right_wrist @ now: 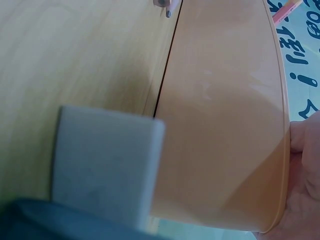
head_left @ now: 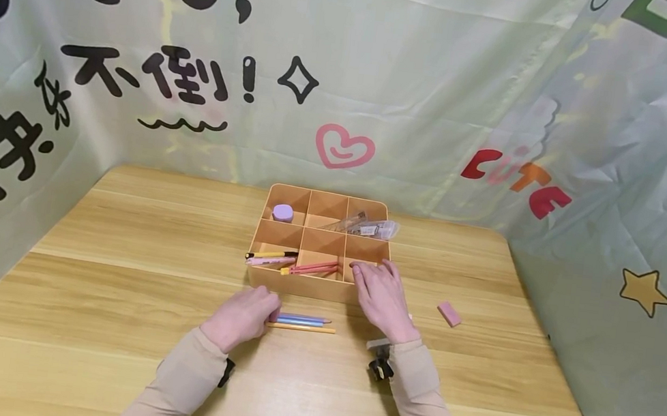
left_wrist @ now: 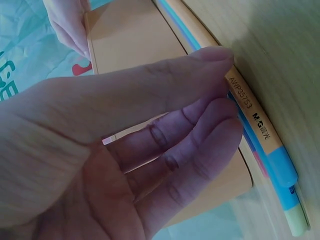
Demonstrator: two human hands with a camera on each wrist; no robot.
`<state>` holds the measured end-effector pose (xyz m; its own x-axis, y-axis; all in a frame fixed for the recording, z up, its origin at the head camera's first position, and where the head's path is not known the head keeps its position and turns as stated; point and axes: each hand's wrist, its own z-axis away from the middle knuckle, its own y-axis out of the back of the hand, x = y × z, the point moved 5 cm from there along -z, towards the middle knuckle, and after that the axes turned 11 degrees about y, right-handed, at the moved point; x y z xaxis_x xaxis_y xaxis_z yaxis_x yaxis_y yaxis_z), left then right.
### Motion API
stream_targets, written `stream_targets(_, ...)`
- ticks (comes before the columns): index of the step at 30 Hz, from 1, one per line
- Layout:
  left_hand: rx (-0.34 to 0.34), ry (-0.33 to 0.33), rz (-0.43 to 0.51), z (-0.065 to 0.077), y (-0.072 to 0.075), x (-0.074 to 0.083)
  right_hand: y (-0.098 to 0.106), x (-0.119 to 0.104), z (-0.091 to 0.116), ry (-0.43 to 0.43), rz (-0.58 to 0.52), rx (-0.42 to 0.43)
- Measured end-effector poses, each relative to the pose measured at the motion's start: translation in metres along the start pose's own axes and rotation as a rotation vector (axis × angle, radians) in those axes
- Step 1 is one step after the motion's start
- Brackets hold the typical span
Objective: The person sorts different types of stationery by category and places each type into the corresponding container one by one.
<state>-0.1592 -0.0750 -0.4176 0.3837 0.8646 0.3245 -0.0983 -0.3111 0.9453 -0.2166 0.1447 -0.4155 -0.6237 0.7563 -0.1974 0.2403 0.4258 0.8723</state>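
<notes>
My left hand (head_left: pixel 244 314) bends its thumb and fingertips together over several pencils (head_left: pixel 302 322) lying before the box. In the left wrist view, an orange pencil (left_wrist: pixel 245 97) with a blue end runs beside the thumb tip, with blue ones partly hidden behind the fingertips. My right hand (head_left: pixel 383 299) holds the front right corner of a tan divided box (head_left: pixel 300 286), its thumb over the front compartment. In the right wrist view, that hand (right_wrist: pixel 306 167) shows only in part, against the box's rim. Its far fingers are hidden.
Inside the box are a purple lidded item (head_left: pixel 283 213), clear plastic pieces (head_left: pixel 375 229), pens (head_left: pixel 270 260) and red pencils (head_left: pixel 315 268). A pink eraser (head_left: pixel 450 314) lies to the right. Behind the table (head_left: pixel 138 241) hangs a printed cloth (head_left: pixel 433 96). A blurred grey block (right_wrist: pixel 107 165) fills part of the right wrist view.
</notes>
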Motion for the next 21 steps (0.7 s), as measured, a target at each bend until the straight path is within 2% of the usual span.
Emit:
stream_targets(9, -0.053, 0.089, 0.016, -0.0024, -0.0041, -0.0023, -0.0002, -0.0001, 0.0005, -0.002, -0.006, -0.005)
stream_targets(14, -0.046, 0.094, 0.005, -0.0038, -0.0055, -0.0037, -0.0003, -0.0001, 0.0, -0.005, -0.006, -0.009)
stream_targets(21, -0.086, 0.118, 0.03, -0.0036, -0.0064, -0.0064, 0.0003, -0.0005, -0.0005, -0.001, -0.001, -0.007)
